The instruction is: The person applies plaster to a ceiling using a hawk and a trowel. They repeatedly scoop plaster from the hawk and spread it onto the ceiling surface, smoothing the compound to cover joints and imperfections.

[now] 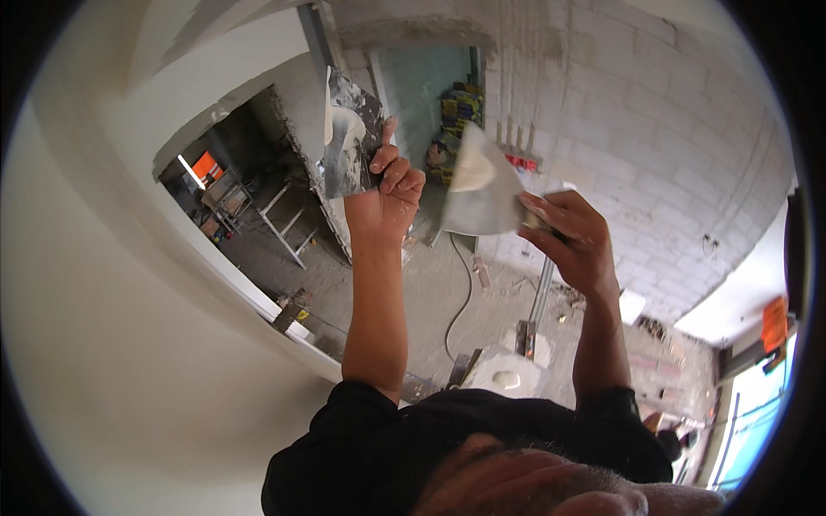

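Note:
My left hand [395, 176] is raised and grips a flat plasterer's hawk [351, 159], a metal plate smeared with grey and pale plaster. Pale filler lies in a lump on the plate and along its left edge. In my right hand [572, 228] is a wide putty knife [486, 202], its blade blurred and pointing up and left. A dab of cream filler [471, 172] sits on that blade. Blade and plate are apart, with a gap between them. The fingers of both hands are curled round their tools; the handle of the plate is hidden.
A smooth pale wall [129, 318] rises close on my left. Below me stands a board [508, 371] with a dab of filler. A grey hose [467, 301] crosses the dusty floor. Through the left opening stands a stepladder [288, 225]. Stacked bags [460, 107] fill the far doorway.

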Tool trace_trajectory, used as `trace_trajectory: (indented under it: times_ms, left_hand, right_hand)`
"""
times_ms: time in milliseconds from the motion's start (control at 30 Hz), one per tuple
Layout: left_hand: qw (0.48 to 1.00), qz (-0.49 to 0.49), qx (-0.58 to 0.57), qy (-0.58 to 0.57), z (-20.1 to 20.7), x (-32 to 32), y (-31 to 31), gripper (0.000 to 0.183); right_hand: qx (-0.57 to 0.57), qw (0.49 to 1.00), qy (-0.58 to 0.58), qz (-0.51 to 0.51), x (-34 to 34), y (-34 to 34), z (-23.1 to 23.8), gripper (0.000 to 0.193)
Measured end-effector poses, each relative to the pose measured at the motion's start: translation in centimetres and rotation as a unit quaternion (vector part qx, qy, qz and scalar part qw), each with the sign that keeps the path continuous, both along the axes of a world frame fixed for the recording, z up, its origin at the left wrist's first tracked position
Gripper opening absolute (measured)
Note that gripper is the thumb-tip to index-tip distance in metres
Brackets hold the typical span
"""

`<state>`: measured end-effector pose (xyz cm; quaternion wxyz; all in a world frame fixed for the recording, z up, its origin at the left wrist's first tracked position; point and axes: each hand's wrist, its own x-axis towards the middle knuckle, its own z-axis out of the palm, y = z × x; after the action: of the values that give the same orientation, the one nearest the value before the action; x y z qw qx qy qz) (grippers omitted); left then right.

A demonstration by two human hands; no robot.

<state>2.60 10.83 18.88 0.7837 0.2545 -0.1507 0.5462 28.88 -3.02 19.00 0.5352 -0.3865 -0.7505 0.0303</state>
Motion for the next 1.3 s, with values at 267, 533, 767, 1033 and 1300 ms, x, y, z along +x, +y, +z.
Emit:
trace_trajectory:
  times_ms: [267,533,767,1033,1300]
  left_hand:
    - [0.97,0.189,0.069,0.139,-4.2,0.6,-1.3,0.044]
    - [0.947,0.183,0.094,0.248,-2.1,0.6,-3.0,0.055]
    - [0.978,0.08,0.014,0.193,-5.6,0.0,0.8,0.038]
    - [0.978,0.061,0.017,0.199,-5.6,1.7,-0.8,0.019]
    - [0.729,0.526,0.153,0.411,-7.0,2.7,-1.3,0.011]
  right_hand:
    - [0.008,0.999,-0.024,0.039,-3.6,1.6,1.4,0.043]
    - [0.047,0.999,-0.018,-0.004,-2.3,0.5,2.1,0.039]
    - [0.053,0.993,0.026,-0.102,-1.1,-1.8,4.2,0.038]
    - [-0.076,0.976,0.189,0.072,0.6,-0.9,1.5,0.034]
    - [-0.136,0.911,0.351,0.168,0.7,-1.8,-0.4,0.035]
